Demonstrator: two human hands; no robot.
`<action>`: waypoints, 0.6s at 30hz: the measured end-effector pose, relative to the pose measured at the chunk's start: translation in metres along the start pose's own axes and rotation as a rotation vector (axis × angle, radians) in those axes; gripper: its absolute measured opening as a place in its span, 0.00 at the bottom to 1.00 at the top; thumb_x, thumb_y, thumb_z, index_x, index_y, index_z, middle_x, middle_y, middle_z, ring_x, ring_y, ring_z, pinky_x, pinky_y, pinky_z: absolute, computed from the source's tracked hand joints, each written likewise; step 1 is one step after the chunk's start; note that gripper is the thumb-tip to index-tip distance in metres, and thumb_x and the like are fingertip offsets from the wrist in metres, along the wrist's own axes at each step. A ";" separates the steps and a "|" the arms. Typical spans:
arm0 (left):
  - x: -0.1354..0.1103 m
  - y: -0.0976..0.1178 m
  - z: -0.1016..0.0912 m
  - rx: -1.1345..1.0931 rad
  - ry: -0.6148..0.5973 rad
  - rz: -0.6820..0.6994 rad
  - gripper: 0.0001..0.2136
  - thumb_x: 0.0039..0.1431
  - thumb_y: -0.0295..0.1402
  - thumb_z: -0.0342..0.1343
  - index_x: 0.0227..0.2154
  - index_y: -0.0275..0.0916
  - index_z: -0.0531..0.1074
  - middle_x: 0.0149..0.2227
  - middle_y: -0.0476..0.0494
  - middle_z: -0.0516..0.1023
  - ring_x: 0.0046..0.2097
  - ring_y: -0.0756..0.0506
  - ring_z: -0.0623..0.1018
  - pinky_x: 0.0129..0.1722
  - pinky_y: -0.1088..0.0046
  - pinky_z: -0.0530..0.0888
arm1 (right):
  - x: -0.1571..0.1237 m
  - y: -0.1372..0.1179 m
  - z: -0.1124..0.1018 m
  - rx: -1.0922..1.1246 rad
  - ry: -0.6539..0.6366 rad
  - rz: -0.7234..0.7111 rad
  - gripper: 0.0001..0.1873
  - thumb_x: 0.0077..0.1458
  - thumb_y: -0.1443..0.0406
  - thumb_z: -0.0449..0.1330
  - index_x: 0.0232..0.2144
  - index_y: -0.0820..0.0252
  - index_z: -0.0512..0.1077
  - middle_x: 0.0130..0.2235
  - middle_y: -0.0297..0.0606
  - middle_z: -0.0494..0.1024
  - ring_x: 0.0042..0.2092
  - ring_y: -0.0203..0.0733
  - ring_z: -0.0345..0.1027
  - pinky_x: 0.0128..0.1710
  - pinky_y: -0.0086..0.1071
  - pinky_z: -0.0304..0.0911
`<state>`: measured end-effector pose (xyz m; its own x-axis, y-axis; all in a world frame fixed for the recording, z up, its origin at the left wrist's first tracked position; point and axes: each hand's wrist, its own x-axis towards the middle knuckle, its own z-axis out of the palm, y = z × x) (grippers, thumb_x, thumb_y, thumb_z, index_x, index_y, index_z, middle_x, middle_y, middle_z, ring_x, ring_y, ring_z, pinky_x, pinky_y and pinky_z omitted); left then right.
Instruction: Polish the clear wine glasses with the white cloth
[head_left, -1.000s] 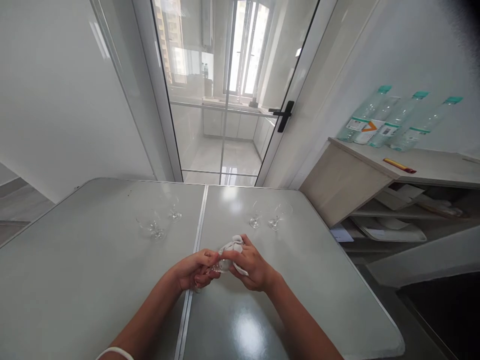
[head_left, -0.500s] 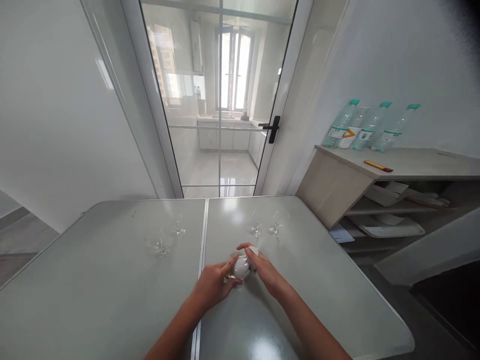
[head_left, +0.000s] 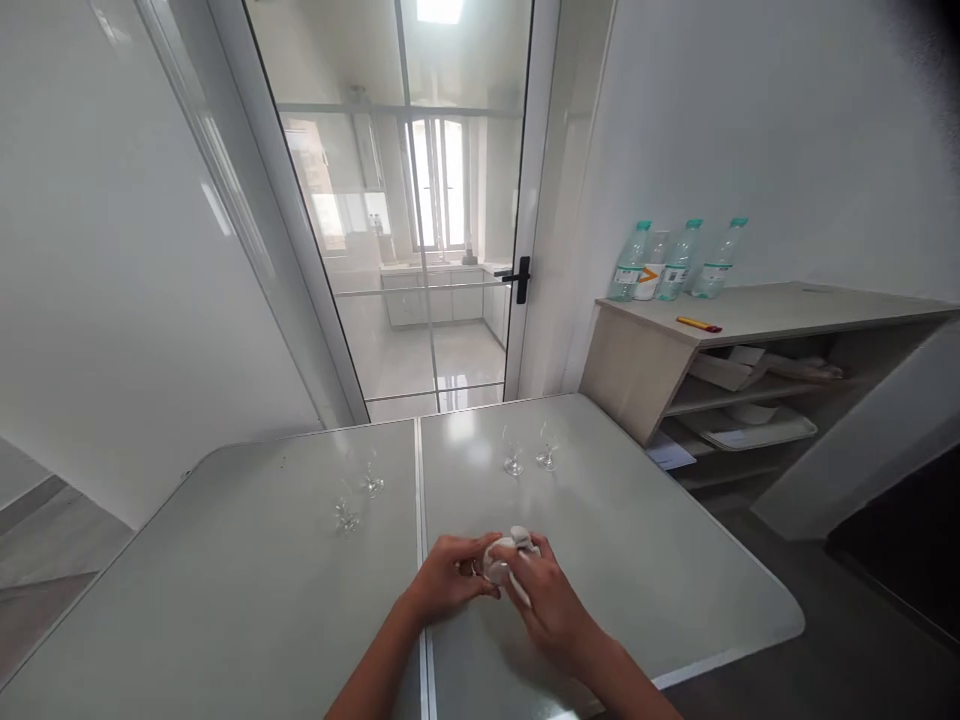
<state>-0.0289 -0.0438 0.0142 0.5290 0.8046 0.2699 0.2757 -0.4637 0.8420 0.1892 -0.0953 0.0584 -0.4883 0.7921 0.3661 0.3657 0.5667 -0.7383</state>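
In the head view, my left hand (head_left: 448, 578) closes its fingers around a small clear stemmed glass (head_left: 496, 573), tilted with its bowl towards the right. My right hand (head_left: 551, 598) grips a white cloth (head_left: 520, 539), bunched up and pressed against the glass. Fingers and cloth hide much of the glass. Both hands hover near the seam of the grey-green table (head_left: 315, 620). Beyond them stand two small stemmed glasses, one nearer (head_left: 513, 465) and one to its right (head_left: 547, 458). To the left is another stemmed glass (head_left: 373, 484), with clear glassware (head_left: 346, 517) in front of it.
A glazed door (head_left: 420, 340) with a black handle (head_left: 520, 280) rises behind the table. On the right, a wooden shelf unit (head_left: 637, 370) carries several plastic bottles (head_left: 679, 262) and a yellow-orange stick-like item (head_left: 698, 324). A tray (head_left: 765, 432) lies on its lower shelf.
My right hand has shifted across the glass, and its fingers now wrap the cloth over the rim. Both hands appear nearer to me. The camera view has turned slightly.
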 end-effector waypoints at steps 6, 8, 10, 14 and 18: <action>-0.006 -0.018 0.024 0.638 0.068 0.364 0.27 0.64 0.36 0.63 0.65 0.44 0.68 0.33 0.45 0.81 0.30 0.47 0.78 0.32 0.74 0.71 | -0.005 0.028 0.006 0.909 0.268 0.648 0.28 0.63 0.42 0.55 0.54 0.53 0.69 0.41 0.39 0.79 0.40 0.47 0.71 0.43 0.38 0.64; -0.006 -0.017 0.028 0.603 0.039 0.353 0.27 0.63 0.35 0.64 0.65 0.45 0.68 0.33 0.45 0.81 0.31 0.47 0.78 0.32 0.74 0.71 | -0.012 0.031 0.005 1.019 0.283 0.674 0.31 0.61 0.40 0.57 0.53 0.54 0.70 0.41 0.39 0.79 0.40 0.46 0.71 0.41 0.37 0.64; -0.004 -0.014 0.030 0.450 0.028 0.251 0.28 0.61 0.36 0.65 0.65 0.47 0.69 0.32 0.48 0.80 0.30 0.49 0.76 0.33 0.75 0.70 | -0.018 0.024 0.003 0.891 0.275 0.587 0.30 0.62 0.40 0.57 0.52 0.55 0.71 0.42 0.39 0.79 0.41 0.45 0.71 0.44 0.36 0.64; 0.002 -0.004 0.029 -0.083 -0.061 -0.029 0.29 0.55 0.44 0.69 0.59 0.40 0.77 0.26 0.52 0.73 0.27 0.51 0.69 0.29 0.76 0.65 | -0.020 -0.005 -0.006 0.419 0.135 0.342 0.22 0.71 0.48 0.49 0.54 0.53 0.71 0.45 0.40 0.78 0.47 0.45 0.71 0.51 0.38 0.64; 0.004 0.013 0.016 -0.517 -0.250 -0.148 0.33 0.47 0.58 0.68 0.43 0.29 0.84 0.25 0.46 0.72 0.29 0.48 0.69 0.28 0.73 0.63 | -0.025 -0.017 -0.014 -0.024 -0.053 0.046 0.18 0.69 0.60 0.50 0.57 0.53 0.69 0.49 0.44 0.80 0.47 0.47 0.72 0.57 0.43 0.62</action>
<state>-0.0103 -0.0531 0.0190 0.7051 0.7060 0.0666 -0.0326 -0.0616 0.9976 0.2064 -0.1217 0.0702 -0.5115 0.8048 0.3011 0.4075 0.5357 -0.7396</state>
